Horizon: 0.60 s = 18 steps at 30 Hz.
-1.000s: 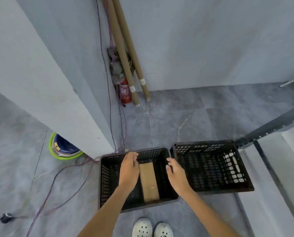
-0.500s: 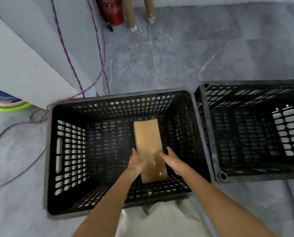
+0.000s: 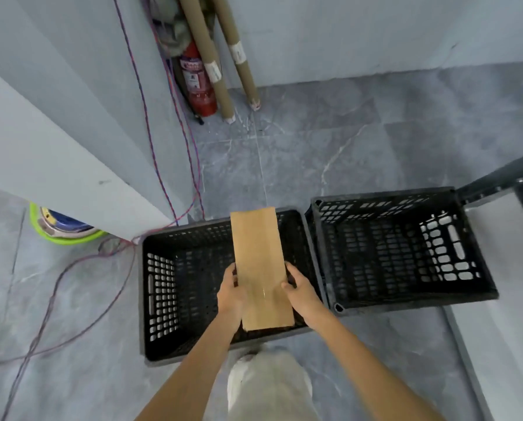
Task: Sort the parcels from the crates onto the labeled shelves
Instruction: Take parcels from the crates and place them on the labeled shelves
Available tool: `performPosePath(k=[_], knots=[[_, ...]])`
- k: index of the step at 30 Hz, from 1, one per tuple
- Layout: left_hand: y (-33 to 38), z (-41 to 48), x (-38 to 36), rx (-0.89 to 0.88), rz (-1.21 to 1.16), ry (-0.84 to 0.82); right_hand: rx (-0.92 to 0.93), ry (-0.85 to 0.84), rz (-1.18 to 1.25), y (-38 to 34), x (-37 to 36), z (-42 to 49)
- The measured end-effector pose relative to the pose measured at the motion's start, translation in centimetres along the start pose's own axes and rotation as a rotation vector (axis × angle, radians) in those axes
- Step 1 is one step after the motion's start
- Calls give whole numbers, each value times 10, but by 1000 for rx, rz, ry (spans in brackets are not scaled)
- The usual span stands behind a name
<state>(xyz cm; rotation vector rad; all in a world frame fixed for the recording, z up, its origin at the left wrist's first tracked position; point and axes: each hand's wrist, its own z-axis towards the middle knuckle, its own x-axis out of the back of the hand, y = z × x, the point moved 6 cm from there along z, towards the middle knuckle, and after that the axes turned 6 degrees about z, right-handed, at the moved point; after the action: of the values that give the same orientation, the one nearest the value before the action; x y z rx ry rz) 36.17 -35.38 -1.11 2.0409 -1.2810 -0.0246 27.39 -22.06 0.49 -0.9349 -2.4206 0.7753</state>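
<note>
Head view: the parcel (image 3: 261,268) is being held above the left crate (image 3: 160,299), with its far end over the back rim. The left hand (image 3: 231,294) and right hand (image 3: 302,294) are clamping its long edges near the near end, thumbs on top and the other fingers hidden beneath. The right crate (image 3: 384,194) is standing just beside. Since both grips are sitting low, the far end is probably wanting to dip, so I would be keeping it level and clearing the front rim. No label is showing, so checking for one before choosing a shelf seems wise.
</note>
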Motion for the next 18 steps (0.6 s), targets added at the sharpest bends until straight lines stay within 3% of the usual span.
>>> performPosePath(k=[6, 13, 15, 18], knots=[[193, -160, 70, -196, -211, 5, 366, 195, 42, -201, 78, -177], [443, -342, 135, -671, -341, -61, 694, 365, 271, -402, 190, -364], [492, -387, 137, -745, -352, -192, 753, 400, 380, -433, 221, -410], [538, -448, 119, -732, -245, -576, 894, 426, 485, -458, 261, -477]])
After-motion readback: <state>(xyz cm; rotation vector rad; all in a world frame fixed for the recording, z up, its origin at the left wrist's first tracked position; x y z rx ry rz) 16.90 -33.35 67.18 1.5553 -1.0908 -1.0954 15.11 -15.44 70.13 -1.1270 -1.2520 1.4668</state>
